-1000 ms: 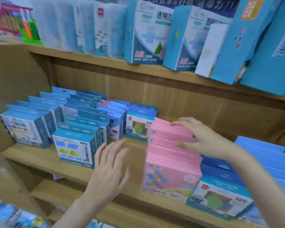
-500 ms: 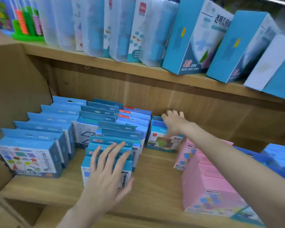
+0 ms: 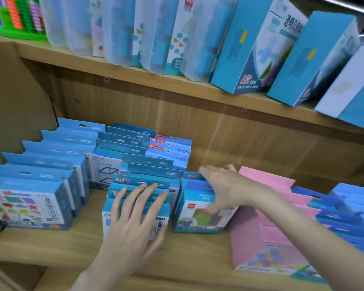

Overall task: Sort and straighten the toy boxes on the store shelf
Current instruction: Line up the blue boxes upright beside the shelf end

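Observation:
On the lower wooden shelf [image 3: 51, 246] stand rows of blue toy boxes. My left hand [image 3: 135, 223] lies flat with spread fingers against the face of the front box of the middle row [image 3: 108, 221]. Just to its right, my right hand [image 3: 225, 185] grips a teal box with a green picture [image 3: 198, 221], fingers over its top and thumb on its front. A row of pink boxes [image 3: 267, 244] leans to the right of the teal box, partly hidden under my right forearm.
A row of blue boxes with coloured shapes [image 3: 27, 204] fills the left end by the side wall. More blue boxes [image 3: 345, 217] lie at the right. The upper shelf [image 3: 135, 74] carries clear plastic cases [image 3: 118, 28], tall tilted blue boxes [image 3: 250, 49] and an abacus toy [image 3: 19, 17].
My right hand left the pink boxes, reached to the back of the shelf and has drawn the teal box forward. My left hand came down onto the middle row's front box.

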`<state>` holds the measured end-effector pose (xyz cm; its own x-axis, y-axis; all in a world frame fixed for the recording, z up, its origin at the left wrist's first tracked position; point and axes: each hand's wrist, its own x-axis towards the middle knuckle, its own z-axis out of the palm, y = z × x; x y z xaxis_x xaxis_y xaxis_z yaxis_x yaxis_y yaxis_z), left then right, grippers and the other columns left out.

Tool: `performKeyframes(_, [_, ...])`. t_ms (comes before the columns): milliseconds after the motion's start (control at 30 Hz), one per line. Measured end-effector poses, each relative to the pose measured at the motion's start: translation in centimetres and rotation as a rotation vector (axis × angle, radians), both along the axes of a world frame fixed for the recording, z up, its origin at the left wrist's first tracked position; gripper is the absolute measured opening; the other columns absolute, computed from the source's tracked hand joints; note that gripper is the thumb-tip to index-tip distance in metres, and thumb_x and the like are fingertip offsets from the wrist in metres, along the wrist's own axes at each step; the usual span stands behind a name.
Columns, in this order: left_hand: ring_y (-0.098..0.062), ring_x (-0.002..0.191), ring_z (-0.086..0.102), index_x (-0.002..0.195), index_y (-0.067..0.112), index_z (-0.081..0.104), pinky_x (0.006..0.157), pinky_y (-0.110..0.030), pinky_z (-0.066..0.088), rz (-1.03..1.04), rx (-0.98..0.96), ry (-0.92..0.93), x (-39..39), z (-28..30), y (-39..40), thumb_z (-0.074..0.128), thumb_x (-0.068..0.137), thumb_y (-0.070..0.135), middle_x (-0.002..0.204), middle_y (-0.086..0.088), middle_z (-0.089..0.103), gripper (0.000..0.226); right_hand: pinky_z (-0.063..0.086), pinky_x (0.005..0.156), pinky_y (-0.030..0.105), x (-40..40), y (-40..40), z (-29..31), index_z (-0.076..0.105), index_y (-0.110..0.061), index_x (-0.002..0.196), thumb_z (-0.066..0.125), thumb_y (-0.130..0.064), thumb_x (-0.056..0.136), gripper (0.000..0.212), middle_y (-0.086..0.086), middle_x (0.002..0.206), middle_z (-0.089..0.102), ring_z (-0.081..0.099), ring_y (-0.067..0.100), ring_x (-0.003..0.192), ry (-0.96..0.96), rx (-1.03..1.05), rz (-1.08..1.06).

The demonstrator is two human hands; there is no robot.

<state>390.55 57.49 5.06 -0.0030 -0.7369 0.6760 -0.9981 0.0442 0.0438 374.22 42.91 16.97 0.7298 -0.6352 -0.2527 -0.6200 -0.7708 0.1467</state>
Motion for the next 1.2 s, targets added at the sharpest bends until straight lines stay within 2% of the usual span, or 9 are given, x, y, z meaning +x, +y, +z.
performKeyframes(133, [-0.021, 0.129, 0.037, 0.125, 0.016, 0.048, 0.109, -0.046, 0.023, -0.164, -0.141, -0.014, -2.1, -0.6, 0.7, 0.052, 0.075, 0.027, 0.136, -0.003, 0.044, 0.051, 0.033, 0.089, 0.038, -0.6, 0.1, -1.6, 0.034, -0.021, 0.113, 0.073, -0.044, 0.062, 0.069, -0.001, 0.102, 0.047, 0.050, 0.023, 0.098, -0.091, 0.072, -0.019])
performKeyframes(333, [-0.028, 0.125, 0.040, 0.117, 0.015, 0.048, 0.108, -0.050, 0.024, 0.003, -0.047, 0.006, -2.4, -1.3, 0.8, 0.046, 0.081, 0.023, 0.133, -0.009, 0.043, 0.037, 0.032, 0.085, 0.037, -2.3, 1.2, -2.0, 0.030, -0.025, 0.116, 0.071, -0.049, 0.062, 0.072, -0.003, 0.102, 0.048, 0.051, 0.023, 0.097, -0.126, 0.020, 0.009])
performKeyframes(533, [-0.026, 0.119, 0.044, 0.122, 0.017, 0.046, 0.106, -0.044, 0.026, -0.033, 0.015, 0.019, -1.8, -1.2, 1.5, 0.042, 0.082, 0.019, 0.132, -0.008, 0.043, 0.041, 0.031, 0.093, 0.037, -3.7, 2.4, -2.1, 0.025, -0.028, 0.124, 0.069, -0.052, 0.065, 0.077, -0.009, 0.098, 0.035, 0.045, 0.018, 0.101, -0.124, 0.020, 0.042])
performKeyframes(667, [-0.026, 0.116, 0.046, 0.120, 0.012, 0.046, 0.104, -0.041, 0.028, -0.095, 0.006, 0.074, -1.4, -0.9, 2.0, 0.045, 0.082, 0.017, 0.130, -0.010, 0.044, 0.039, 0.030, 0.094, 0.037, -4.0, 2.6, -1.9, 0.023, -0.029, 0.126, 0.069, -0.054, 0.066, 0.079, -0.008, 0.101, 0.040, 0.041, 0.014, 0.094, -0.102, 0.035, 0.035])
performKeyframes(767, [-0.026, 0.118, 0.044, 0.121, 0.009, 0.044, 0.106, -0.039, 0.026, -0.100, -0.050, 0.156, -0.7, -0.3, 2.5, 0.048, 0.083, 0.021, 0.130, -0.011, 0.043, 0.041, 0.026, 0.100, 0.037, -4.0, 2.5, -1.6, 0.010, -0.030, 0.138, 0.070, -0.055, 0.065, 0.098, -0.004, 0.119, 0.042, 0.042, 0.018, 0.107, -0.078, 0.032, 0.028])
performKeyframes(833, [-0.027, 0.121, 0.041, 0.124, 0.008, 0.042, 0.106, -0.044, 0.026, -0.042, -0.093, 0.206, 0.3, 0.3, 2.8, 0.049, 0.082, 0.026, 0.131, -0.012, 0.041, 0.046, 0.023, 0.103, 0.035, -4.1, 2.4, -1.3, -0.002, -0.034, 0.143, 0.070, -0.055, 0.065, 0.108, -0.005, 0.123, 0.039, 0.040, 0.019, 0.114, -0.077, 0.040, 0.031])
performKeyframes(900, [-0.028, 0.125, 0.038, 0.128, 0.006, 0.039, 0.105, -0.051, 0.028, 0.011, -0.091, 0.265, 1.7, 0.8, 3.0, 0.050, 0.082, 0.030, 0.135, -0.012, 0.040, 0.053, 0.023, 0.099, 0.032, -4.2, 2.5, -0.8, -0.005, -0.036, 0.143, 0.069, -0.056, 0.067, 0.109, -0.007, 0.125, 0.037, 0.038, 0.020, 0.118, -0.092, 0.094, 0.021])
performKeyframes(1067, [-0.013, 0.136, 0.027, 0.139, 0.019, 0.032, 0.109, -0.047, 0.026, -0.037, -0.007, 0.514, 4.1, 2.2, 2.8, 0.045, 0.085, 0.042, 0.143, 0.007, 0.034, 0.060, 0.027, 0.108, 0.036, -3.3, 1.3, 1.0, 0.011, -0.032, 0.143, 0.063, -0.060, 0.072, 0.092, -0.005, 0.138, 0.036, 0.035, 0.017, 0.129, -0.293, 0.142, 0.061])
performKeyframes(1200, [-0.008, 0.136, 0.023, 0.138, 0.018, 0.038, 0.111, -0.042, 0.018, -0.041, 0.104, 0.361, 4.8, 3.3, 1.7, 0.041, 0.085, 0.044, 0.142, 0.007, 0.037, 0.059, 0.032, 0.106, 0.035, -0.4, 0.1, 1.2, 0.037, -0.026, 0.135, 0.060, -0.048, 0.081, 0.063, -0.005, 0.133, 0.041, 0.038, 0.013, 0.125, -0.347, 0.163, 0.206])
